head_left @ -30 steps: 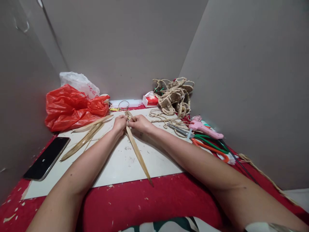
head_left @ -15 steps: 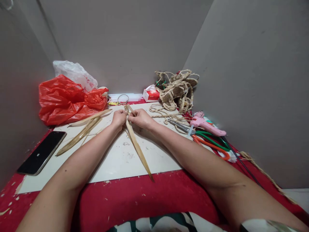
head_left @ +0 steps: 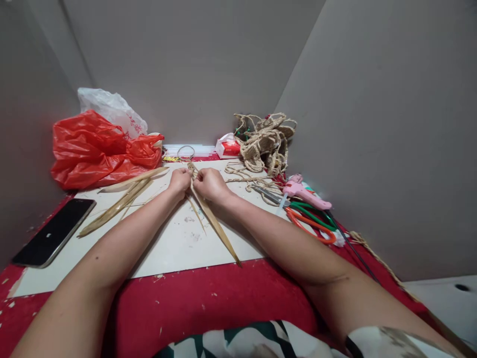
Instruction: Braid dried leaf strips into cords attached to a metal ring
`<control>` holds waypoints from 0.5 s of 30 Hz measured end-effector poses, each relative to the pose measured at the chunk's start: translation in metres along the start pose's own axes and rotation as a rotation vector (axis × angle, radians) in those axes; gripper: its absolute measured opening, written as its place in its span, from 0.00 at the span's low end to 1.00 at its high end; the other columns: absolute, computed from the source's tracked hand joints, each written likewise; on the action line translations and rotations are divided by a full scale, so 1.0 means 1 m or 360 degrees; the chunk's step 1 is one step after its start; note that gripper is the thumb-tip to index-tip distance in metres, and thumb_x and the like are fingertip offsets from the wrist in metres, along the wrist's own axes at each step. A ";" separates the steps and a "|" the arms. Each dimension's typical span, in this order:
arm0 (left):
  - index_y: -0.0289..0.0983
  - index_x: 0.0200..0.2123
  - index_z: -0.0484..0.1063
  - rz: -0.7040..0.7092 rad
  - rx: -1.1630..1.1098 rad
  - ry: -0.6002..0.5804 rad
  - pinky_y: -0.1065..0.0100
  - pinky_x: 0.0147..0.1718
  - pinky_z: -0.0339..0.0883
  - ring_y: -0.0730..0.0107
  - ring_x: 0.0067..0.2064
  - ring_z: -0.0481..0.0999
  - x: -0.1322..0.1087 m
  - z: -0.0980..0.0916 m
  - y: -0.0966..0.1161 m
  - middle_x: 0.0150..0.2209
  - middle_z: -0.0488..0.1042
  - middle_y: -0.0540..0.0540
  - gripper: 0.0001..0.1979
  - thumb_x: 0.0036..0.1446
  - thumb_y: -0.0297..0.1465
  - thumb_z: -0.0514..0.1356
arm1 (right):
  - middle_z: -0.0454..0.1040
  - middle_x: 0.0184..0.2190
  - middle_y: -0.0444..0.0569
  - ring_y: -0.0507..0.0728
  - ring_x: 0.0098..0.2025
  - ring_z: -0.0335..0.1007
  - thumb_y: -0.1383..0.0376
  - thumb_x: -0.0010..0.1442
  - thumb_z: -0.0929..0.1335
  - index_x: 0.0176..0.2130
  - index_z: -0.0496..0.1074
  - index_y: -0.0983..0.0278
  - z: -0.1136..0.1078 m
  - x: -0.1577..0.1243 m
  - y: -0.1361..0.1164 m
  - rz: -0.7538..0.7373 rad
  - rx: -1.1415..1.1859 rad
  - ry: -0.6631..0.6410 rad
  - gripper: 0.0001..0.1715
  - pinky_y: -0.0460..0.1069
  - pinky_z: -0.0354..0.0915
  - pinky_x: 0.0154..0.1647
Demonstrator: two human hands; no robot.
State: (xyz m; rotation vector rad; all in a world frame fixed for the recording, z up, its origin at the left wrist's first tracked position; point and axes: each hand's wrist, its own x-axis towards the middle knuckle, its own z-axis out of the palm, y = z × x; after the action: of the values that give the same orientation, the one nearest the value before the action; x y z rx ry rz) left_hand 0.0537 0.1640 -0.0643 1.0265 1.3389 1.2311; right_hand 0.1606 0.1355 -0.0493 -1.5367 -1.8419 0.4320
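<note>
Both hands meet over the far middle of a white board (head_left: pixel 160 261). My left hand (head_left: pixel 180 181) is closed in a pinch on a dried plant-fibre strip (head_left: pixel 218 227), whose long tapering end points toward me past the board's near edge. Close beside it, my right hand (head_left: pixel 210 184) is also closed on the strip, near a small knotted or braided end (head_left: pixel 191 167). A thinner strand (head_left: pixel 197 216) hangs below the hands. Fingers hide just how the strips cross. More dried strips (head_left: pixel 119 206) lie to the left of my left forearm.
A phone (head_left: pixel 55 233) lies at the left; red (head_left: pixel 100 154) and white plastic bags stand behind it. Coiled straw rope (head_left: pixel 264 144), a tissue pack (head_left: pixel 228 146), a wire ring (head_left: pixel 185 152) and glue sticks are at the back. Scissors (head_left: pixel 313 223) and a pink glue gun (head_left: pixel 303 191) lie right.
The right hand has turned over the strip, its back now more upward. A thin strand shows more plainly below the hands. The whole view has shifted slightly.
</note>
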 end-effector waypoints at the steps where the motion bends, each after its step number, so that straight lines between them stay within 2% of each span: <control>1: 0.36 0.21 0.61 -0.0013 -0.0020 -0.0003 0.75 0.14 0.42 0.80 0.11 0.53 0.000 -0.001 0.001 0.12 0.57 0.56 0.10 0.54 0.25 0.55 | 0.67 0.19 0.46 0.53 0.26 0.62 0.70 0.46 0.65 0.18 0.64 0.64 -0.001 0.000 0.003 0.0024 0.0017 -0.0003 0.08 0.46 0.57 0.30; 4: 0.36 0.21 0.60 -0.0040 -0.0074 -0.0013 0.75 0.13 0.41 0.81 0.11 0.52 -0.001 -0.002 0.004 0.12 0.57 0.56 0.11 0.54 0.25 0.55 | 0.65 0.18 0.45 0.51 0.24 0.60 0.71 0.46 0.65 0.17 0.63 0.65 -0.009 0.005 0.009 0.0121 0.0152 -0.0016 0.10 0.46 0.57 0.28; 6: 0.36 0.21 0.59 -0.0048 -0.0098 -0.0020 0.75 0.13 0.41 0.81 0.11 0.51 -0.002 -0.002 0.005 0.12 0.57 0.56 0.10 0.54 0.24 0.55 | 0.65 0.19 0.44 0.49 0.22 0.59 0.69 0.51 0.64 0.20 0.62 0.65 -0.021 0.009 0.008 0.0119 0.0220 0.0010 0.10 0.44 0.56 0.24; 9: 0.37 0.22 0.59 -0.0064 -0.0115 -0.0037 0.76 0.12 0.40 0.82 0.10 0.51 -0.002 -0.002 0.004 0.12 0.57 0.56 0.10 0.53 0.24 0.55 | 0.68 0.22 0.42 0.46 0.18 0.54 0.64 0.58 0.62 0.26 0.60 0.64 -0.049 0.012 -0.004 0.0150 0.0653 0.0050 0.10 0.42 0.50 0.17; 12: 0.37 0.23 0.58 -0.0078 -0.0110 -0.0051 0.76 0.12 0.40 0.83 0.10 0.50 0.000 -0.003 0.003 0.12 0.56 0.57 0.10 0.51 0.25 0.58 | 0.69 0.19 0.40 0.45 0.14 0.49 0.62 0.58 0.63 0.27 0.58 0.63 -0.093 0.008 -0.020 0.0164 0.1233 0.0120 0.11 0.42 0.43 0.14; 15: 0.36 0.23 0.59 -0.0082 -0.0089 -0.0056 0.76 0.12 0.39 0.84 0.10 0.50 0.002 -0.004 0.002 0.12 0.55 0.58 0.10 0.51 0.26 0.59 | 0.61 0.12 0.36 0.43 0.11 0.45 0.64 0.58 0.63 0.21 0.56 0.63 -0.160 -0.003 -0.030 0.0067 0.1343 0.0448 0.16 0.44 0.40 0.16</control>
State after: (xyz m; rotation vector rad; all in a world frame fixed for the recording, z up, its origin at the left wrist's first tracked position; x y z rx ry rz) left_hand 0.0496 0.1661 -0.0625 0.9648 1.2890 1.2004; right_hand 0.2487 0.0979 0.0821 -0.9794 -1.1676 0.8329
